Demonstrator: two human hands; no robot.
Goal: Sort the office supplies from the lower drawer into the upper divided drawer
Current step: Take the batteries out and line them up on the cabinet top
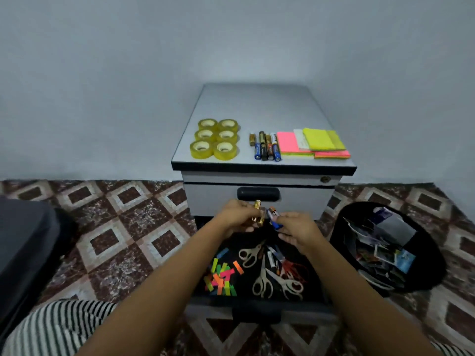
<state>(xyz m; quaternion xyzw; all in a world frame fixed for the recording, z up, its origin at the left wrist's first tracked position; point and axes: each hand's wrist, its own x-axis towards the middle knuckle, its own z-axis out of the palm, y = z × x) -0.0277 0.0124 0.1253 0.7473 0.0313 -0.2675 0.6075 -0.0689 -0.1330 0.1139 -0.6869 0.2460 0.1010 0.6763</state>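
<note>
Both hands above lower drawer (210, 308): left hand (235, 214) grips gold batteries (257, 210), right hand (295, 227) pinches blue battery (275, 223); patterned floor (123, 227).

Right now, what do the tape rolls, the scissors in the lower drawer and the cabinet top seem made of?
Tape rolls: clear yellowish plastic film, glossy, on pale cores, likely cardboard.
Scissors: pale, smooth handles, probably plastic; blades look dull metal, though blurred.
Cabinet top: matte grey speckled surface with a black edge band, likely laminate over board.

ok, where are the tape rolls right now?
Head view: six tape rolls sit on the cabinet top, left side, just left of the batteries.
</note>
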